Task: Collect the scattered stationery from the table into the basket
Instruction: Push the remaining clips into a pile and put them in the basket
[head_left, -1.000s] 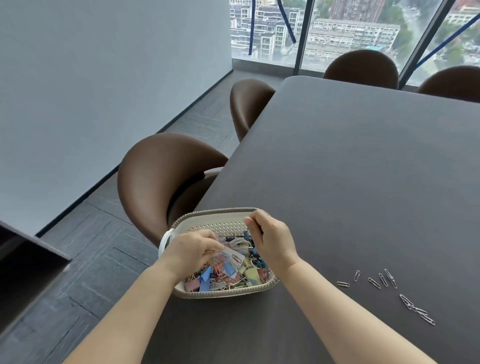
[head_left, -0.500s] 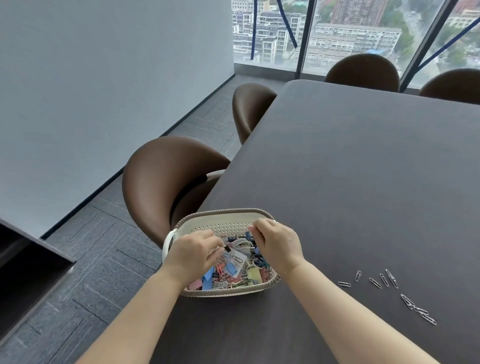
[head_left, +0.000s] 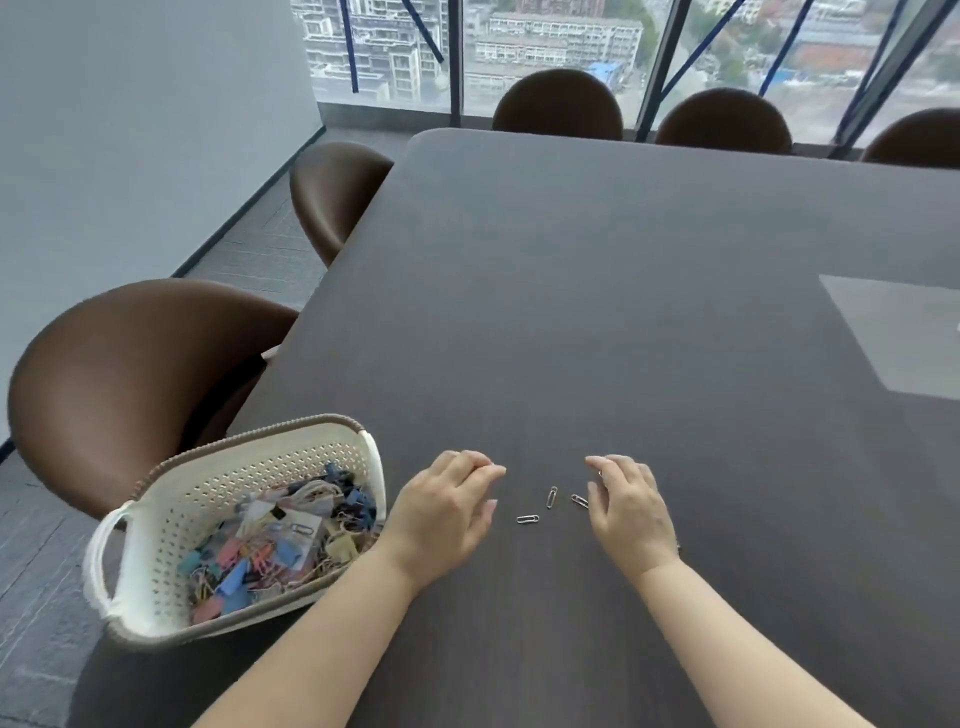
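A white perforated basket (head_left: 171, 499) with a brown woven rim sits at the table's left corner, filled with coloured binder clips and paper clips. Three silver paper clips lie on the dark table between my hands: one (head_left: 528, 518) nearest my left hand, one (head_left: 551, 497) in the middle, one (head_left: 579, 501) touching my right hand's fingers. My left hand (head_left: 447, 506) hovers palm down just right of the basket, fingers loosely curled, holding nothing. My right hand (head_left: 626, 501) is palm down over more clips, which it hides; its fingers are apart.
Brown chairs stand along the left edge (head_left: 130, 379) (head_left: 337, 192) and the far side (head_left: 558, 106) of the table. A pale rectangular reflection (head_left: 904, 338) lies on the tabletop at right. The table's left edge runs close behind the basket.
Both hands have left the basket and moved right, down to the paper clips on the table. The view has swung right, so the basket now sits at lower left.
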